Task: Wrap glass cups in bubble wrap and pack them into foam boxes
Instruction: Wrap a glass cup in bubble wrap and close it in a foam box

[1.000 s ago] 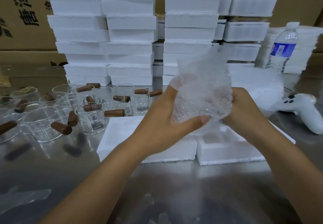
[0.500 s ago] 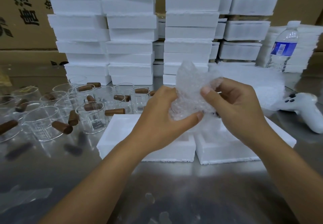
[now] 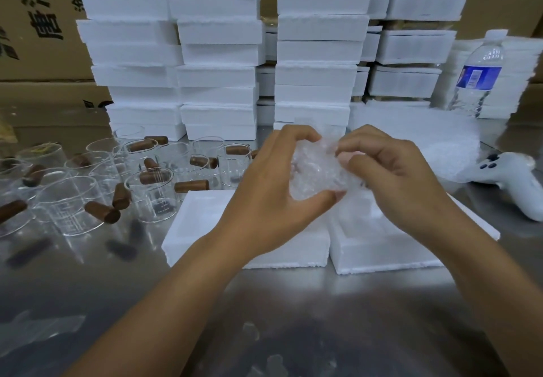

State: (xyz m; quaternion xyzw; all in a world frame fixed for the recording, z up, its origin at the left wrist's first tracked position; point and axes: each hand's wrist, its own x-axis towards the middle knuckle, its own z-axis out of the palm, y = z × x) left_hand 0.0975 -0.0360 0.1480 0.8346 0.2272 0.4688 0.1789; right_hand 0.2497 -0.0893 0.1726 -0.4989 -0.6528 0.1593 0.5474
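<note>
A glass cup wrapped in bubble wrap [image 3: 316, 172] is held above the table centre. My left hand [image 3: 273, 188] grips it from the left, thumb underneath. My right hand [image 3: 390, 176] pinches the wrap's top with curled fingers. The cup itself is mostly hidden by the wrap. Below them lie two open foam box halves, the left one [image 3: 205, 224] flat-faced, the right one [image 3: 379, 247] with a recess. Several bare glass cups [image 3: 152, 194] with brown wooden handles stand at the left. A stack of bubble wrap sheets [image 3: 426, 138] lies behind my right hand.
Tall stacks of white foam boxes [image 3: 217, 53] fill the back of the steel table [image 3: 264, 318]. A water bottle [image 3: 479, 74] stands at the far right, a white game controller [image 3: 511, 176] below it. Cardboard cartons [image 3: 32, 24] stand behind at the left.
The loose wrap that stood up above the cup has been folded down over it. My right hand moved from behind the bundle to its top, and the bundle now looks compact.
</note>
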